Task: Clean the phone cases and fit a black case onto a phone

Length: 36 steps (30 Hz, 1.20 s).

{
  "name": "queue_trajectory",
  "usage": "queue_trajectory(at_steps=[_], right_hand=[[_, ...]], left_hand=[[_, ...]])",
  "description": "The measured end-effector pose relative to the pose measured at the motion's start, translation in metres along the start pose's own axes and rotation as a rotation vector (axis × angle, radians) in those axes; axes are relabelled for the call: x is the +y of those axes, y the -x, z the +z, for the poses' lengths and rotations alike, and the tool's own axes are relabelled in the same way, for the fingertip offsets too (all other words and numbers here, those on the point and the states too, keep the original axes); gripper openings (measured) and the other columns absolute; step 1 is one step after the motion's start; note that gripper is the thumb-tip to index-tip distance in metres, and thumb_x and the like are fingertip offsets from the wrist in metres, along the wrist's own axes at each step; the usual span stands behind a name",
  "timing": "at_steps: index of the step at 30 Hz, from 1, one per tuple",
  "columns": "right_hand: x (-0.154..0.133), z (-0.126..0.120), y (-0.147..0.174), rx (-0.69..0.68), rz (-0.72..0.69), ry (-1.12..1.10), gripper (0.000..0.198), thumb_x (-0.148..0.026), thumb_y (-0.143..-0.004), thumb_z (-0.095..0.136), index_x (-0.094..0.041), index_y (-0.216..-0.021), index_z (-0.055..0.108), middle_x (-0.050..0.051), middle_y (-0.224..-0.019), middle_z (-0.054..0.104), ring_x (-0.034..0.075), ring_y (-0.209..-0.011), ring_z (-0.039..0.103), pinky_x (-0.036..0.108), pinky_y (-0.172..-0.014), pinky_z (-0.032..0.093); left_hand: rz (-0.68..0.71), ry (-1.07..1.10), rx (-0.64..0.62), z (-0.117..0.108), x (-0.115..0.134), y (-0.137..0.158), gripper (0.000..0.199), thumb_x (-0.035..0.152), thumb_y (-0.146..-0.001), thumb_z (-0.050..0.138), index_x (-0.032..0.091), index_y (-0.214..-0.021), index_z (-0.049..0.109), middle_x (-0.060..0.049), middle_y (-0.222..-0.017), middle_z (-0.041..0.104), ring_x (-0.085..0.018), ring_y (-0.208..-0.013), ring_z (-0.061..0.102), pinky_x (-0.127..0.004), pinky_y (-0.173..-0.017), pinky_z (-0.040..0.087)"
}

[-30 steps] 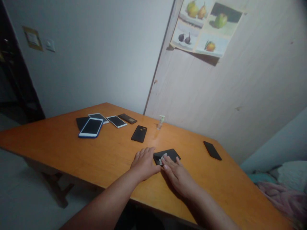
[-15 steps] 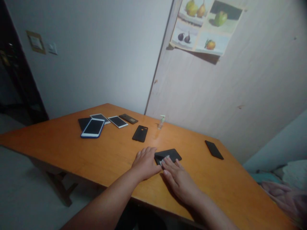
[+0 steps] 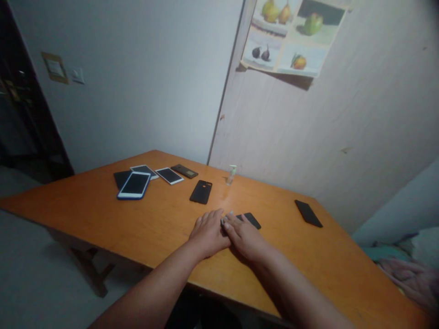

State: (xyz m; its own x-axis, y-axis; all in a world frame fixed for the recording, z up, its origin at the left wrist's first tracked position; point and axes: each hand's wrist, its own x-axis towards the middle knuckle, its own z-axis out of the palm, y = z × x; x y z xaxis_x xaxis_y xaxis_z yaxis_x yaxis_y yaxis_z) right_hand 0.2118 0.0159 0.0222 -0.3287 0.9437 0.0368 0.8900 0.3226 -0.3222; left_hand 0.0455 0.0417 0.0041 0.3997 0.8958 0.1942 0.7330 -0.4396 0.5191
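Observation:
A black phone (image 3: pixel 253 220) lies flat on the wooden table in front of me, its left part hidden under my hands. My left hand (image 3: pixel 210 234) holds it at the left end, thumb on the near side and fingers towards the far side. Across the phone's left part lies my right hand (image 3: pixel 244 235), pressing down a small white cloth or tissue (image 3: pixel 223 222). Only a bit of that cloth shows at the fingertips. The two hands touch or nearly touch.
Beyond the hands lie a black phone case (image 3: pixel 200 192) and a small clear pump bottle (image 3: pixel 231 175). A blue-edged phone (image 3: pixel 135 185) rests among several other phones at the left, near a brown phone-shaped piece (image 3: pixel 184 171). Another dark phone (image 3: pixel 308 213) is at the right.
My right hand has slid left and away from me over the phone with the white cloth, covering more of the phone's left part. My left hand has stayed in place.

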Motion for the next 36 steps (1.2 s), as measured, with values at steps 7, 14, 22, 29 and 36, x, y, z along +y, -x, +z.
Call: queue_trajectory(at_steps=[7,14,22,29,36], right_hand=[[0.046,0.0,0.016,0.091,0.232,0.124,0.057,-0.045,-0.104,0.024,-0.013,-0.144,0.05,0.014,-0.154,0.039,0.026,-0.146,0.03,0.05,-0.119,0.022],[0.043,0.006,0.058,0.1,0.171,0.119,0.06,-0.05,-0.103,0.025,-0.014,-0.146,0.049,0.013,-0.154,0.04,0.025,-0.146,0.031,0.047,-0.121,0.018],[0.061,-0.007,0.003,0.106,0.255,0.122,0.055,-0.04,-0.103,0.028,-0.011,-0.146,0.047,0.016,-0.153,0.041,0.027,-0.146,0.03,0.051,-0.12,0.02],[0.066,0.004,0.061,0.142,0.208,0.194,0.063,-0.05,-0.102,0.026,-0.012,-0.148,0.044,0.014,-0.154,0.04,0.027,-0.146,0.029,0.049,-0.12,0.021],[0.047,-0.001,0.034,0.129,0.213,0.242,0.061,-0.044,-0.103,0.027,-0.005,-0.145,0.047,0.019,-0.152,0.042,0.03,-0.146,0.029,0.051,-0.119,0.023]], left_hand=[[0.031,-0.036,0.036,0.007,-0.005,-0.003,0.077,0.044,-0.069,0.064,0.021,-0.14,0.044,-0.011,-0.14,0.052,-0.031,-0.131,0.045,-0.041,-0.107,0.038],[0.075,-0.077,-0.007,0.003,-0.002,-0.002,0.055,0.045,-0.072,0.062,0.028,-0.125,0.057,-0.008,-0.118,0.058,-0.03,-0.116,0.052,-0.041,-0.097,0.043],[0.082,-0.082,-0.004,-0.001,0.0,-0.001,0.051,0.044,-0.072,0.064,0.028,-0.121,0.06,-0.007,-0.112,0.058,-0.03,-0.11,0.053,-0.04,-0.094,0.044],[0.077,-0.063,0.006,0.002,-0.001,-0.002,0.049,0.044,-0.072,0.065,0.029,-0.118,0.061,-0.007,-0.111,0.057,-0.03,-0.111,0.053,-0.042,-0.095,0.043],[0.065,-0.064,0.01,0.003,-0.002,-0.003,0.05,0.044,-0.071,0.065,0.028,-0.118,0.061,-0.007,-0.111,0.057,-0.03,-0.111,0.052,-0.041,-0.094,0.042]])
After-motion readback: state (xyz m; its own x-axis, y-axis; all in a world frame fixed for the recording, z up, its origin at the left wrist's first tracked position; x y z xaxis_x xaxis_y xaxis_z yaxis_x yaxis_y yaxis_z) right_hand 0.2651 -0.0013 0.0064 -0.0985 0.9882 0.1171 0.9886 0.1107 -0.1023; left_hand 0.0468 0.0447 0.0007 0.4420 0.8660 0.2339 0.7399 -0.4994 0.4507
